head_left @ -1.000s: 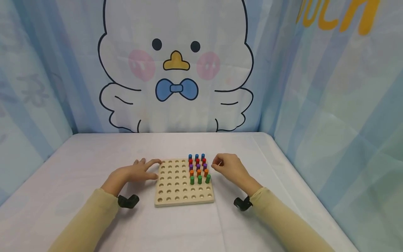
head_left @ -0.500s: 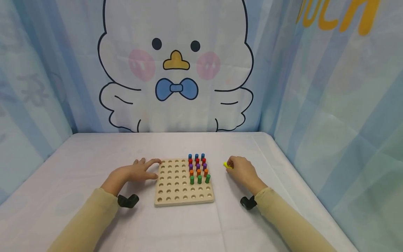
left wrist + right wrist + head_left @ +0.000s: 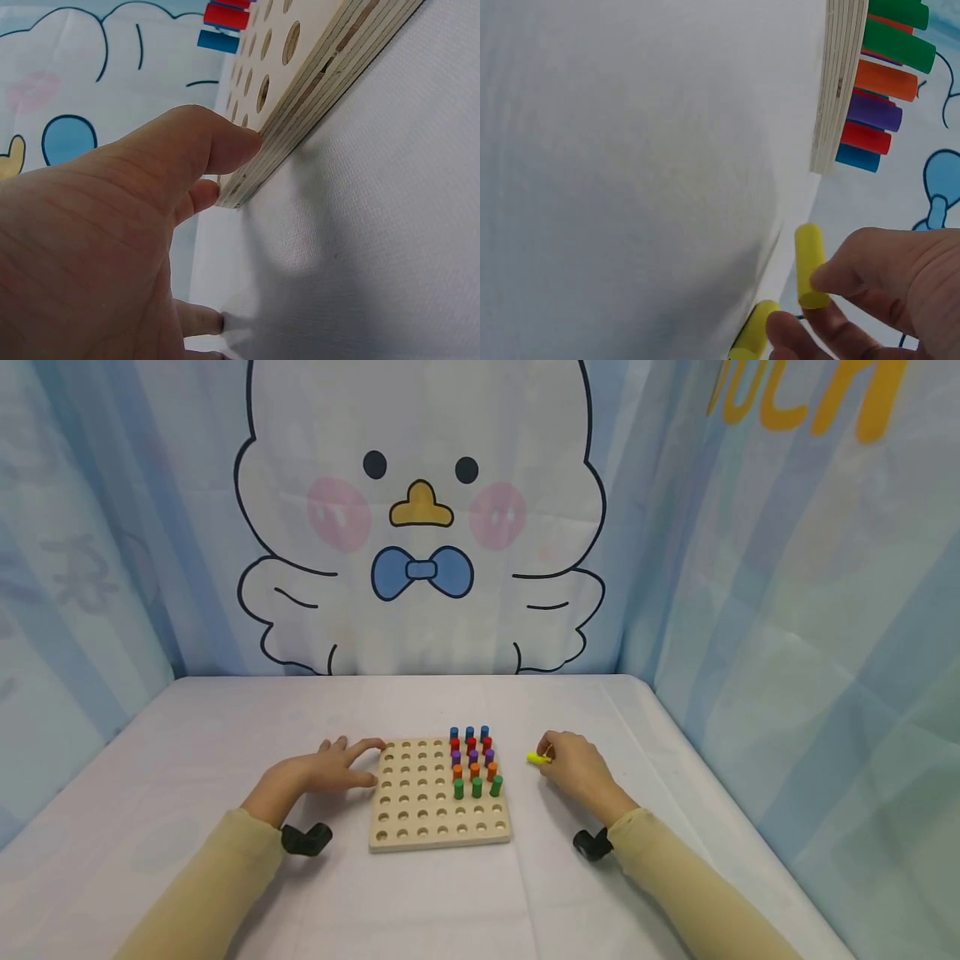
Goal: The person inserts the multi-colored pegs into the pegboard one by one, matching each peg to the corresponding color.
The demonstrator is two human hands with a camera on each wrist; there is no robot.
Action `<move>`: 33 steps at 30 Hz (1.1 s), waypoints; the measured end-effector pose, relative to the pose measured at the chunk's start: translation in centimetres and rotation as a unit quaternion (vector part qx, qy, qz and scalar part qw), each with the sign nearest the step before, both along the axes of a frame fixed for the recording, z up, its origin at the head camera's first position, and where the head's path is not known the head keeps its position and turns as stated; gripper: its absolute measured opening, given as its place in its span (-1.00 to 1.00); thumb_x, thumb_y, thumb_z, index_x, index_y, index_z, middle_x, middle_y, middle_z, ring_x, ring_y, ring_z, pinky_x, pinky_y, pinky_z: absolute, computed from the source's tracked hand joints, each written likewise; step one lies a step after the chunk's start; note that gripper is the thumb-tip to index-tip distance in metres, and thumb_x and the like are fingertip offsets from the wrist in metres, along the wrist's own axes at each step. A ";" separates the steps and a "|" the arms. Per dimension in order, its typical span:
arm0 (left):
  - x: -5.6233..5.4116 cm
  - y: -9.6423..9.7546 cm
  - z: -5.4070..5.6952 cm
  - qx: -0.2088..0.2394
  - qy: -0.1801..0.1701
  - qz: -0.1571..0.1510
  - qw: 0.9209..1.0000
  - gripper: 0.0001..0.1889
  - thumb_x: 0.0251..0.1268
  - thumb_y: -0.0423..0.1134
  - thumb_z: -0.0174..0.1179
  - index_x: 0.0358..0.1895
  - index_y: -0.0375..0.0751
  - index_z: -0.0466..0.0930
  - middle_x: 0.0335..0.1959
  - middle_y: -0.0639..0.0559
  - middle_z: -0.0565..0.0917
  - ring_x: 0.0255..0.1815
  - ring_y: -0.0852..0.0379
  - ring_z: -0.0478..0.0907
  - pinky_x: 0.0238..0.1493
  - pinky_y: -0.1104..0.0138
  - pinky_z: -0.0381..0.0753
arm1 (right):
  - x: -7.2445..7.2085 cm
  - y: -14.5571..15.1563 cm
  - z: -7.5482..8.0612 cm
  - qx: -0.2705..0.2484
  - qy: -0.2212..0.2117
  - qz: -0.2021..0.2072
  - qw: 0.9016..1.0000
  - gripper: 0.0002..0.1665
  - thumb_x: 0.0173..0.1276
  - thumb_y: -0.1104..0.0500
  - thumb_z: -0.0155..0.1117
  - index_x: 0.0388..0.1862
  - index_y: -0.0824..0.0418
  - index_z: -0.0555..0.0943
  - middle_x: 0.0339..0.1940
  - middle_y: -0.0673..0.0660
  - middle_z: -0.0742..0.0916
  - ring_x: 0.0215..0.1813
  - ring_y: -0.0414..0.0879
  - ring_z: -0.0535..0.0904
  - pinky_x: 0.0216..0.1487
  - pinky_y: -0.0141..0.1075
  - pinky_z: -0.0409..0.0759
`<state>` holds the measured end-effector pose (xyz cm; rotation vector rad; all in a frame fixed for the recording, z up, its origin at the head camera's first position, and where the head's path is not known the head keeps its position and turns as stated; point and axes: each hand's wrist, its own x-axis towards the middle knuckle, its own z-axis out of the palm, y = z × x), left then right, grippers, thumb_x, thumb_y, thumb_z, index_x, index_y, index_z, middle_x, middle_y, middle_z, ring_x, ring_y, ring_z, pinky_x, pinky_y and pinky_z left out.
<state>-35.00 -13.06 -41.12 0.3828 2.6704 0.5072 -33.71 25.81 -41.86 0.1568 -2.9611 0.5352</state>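
My left hand point(image 3: 322, 772) rests at the left side of a wooden peg board point(image 3: 438, 841). Its thumb and index finger touch the board's edge, while the other fingertips reach down to the cloth in the left wrist view. To the right of the board, my right hand point(image 3: 577, 768) pinches a yellow peg point(image 3: 808, 259) between thumb and fingers. Beside the lower fingers, a second yellow peg point(image 3: 754, 330) shows close to the tablecloth. Upright blue, red, purple, orange and green pegs point(image 3: 477, 787) fill rows of three on the board's right side.
Uncovered holes point(image 3: 403, 797) span the left columns and the two nearest rows of the board. White cloth point(image 3: 420, 902) covers the table. A printed curtain point(image 3: 420, 627) stands behind it, with more curtain at both sides. Each wrist carries a black camera mount point(image 3: 306, 839).
My right hand has moved right, away from the board's edge, and now holds a yellow peg, which has turned slightly over the last half second. The left hand and board stay put.
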 end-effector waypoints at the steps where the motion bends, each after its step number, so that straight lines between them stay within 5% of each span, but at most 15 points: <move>1: 0.0 0.0 0.0 0.001 -0.001 0.000 1.000 -0.31 0.51 0.17 0.11 0.59 0.15 0.14 0.61 -0.64 -0.14 0.58 -0.71 -0.28 0.38 -0.59 -0.07 | 0.0 -0.2 0.1 -0.006 0.008 0.008 1.000 -0.83 0.27 0.29 0.45 -0.15 0.19 0.70 -0.21 0.12 0.72 -0.23 -0.04 0.59 -0.10 -0.12 0.64; 7: 0.1 -0.1 0.1 0.000 -0.002 0.002 1.000 -0.30 0.51 0.17 0.11 0.60 0.14 0.13 0.61 -0.64 -0.15 0.58 -0.71 -0.29 0.37 -0.59 -0.08 | 0.7 -1.6 0.8 -0.048 0.055 0.052 0.996 -0.92 0.29 0.30 0.37 -0.25 0.19 0.73 -0.23 0.09 0.64 -0.24 -0.08 0.54 -0.15 -0.21 0.62; 15: 0.0 0.0 0.0 -0.002 -0.002 0.002 1.000 -0.30 0.50 0.18 0.11 0.60 0.16 0.12 0.61 -0.63 -0.14 0.59 -0.70 -0.28 0.37 -0.59 -0.07 | 2.7 -3.5 2.1 -0.090 0.064 0.083 0.990 -0.79 0.33 0.32 0.36 -0.07 0.18 0.72 -0.18 0.03 0.65 -0.18 -0.11 0.56 -0.08 -0.25 0.69; 20: -0.1 0.1 0.0 -0.004 0.001 0.004 1.000 -0.30 0.50 0.18 0.11 0.60 0.17 0.13 0.61 -0.62 -0.13 0.59 -0.69 -0.27 0.38 -0.59 -0.06 | 3.7 -4.2 2.5 -0.100 0.071 0.108 0.987 -0.80 0.28 0.35 0.35 -0.13 0.17 0.72 -0.21 -0.01 0.67 -0.21 -0.15 0.56 -0.11 -0.28 0.66; 33: 0.2 0.2 0.1 -0.007 0.000 0.014 1.000 -0.30 0.50 0.16 0.11 0.60 0.17 0.14 0.61 -0.62 -0.14 0.59 -0.69 -0.30 0.40 -0.58 -0.11 | 4.3 -4.9 2.5 -0.097 -0.058 0.166 0.980 -0.80 0.20 0.40 0.34 -0.25 0.14 0.69 -0.31 -0.04 0.67 -0.29 -0.13 0.53 -0.32 -0.33 0.56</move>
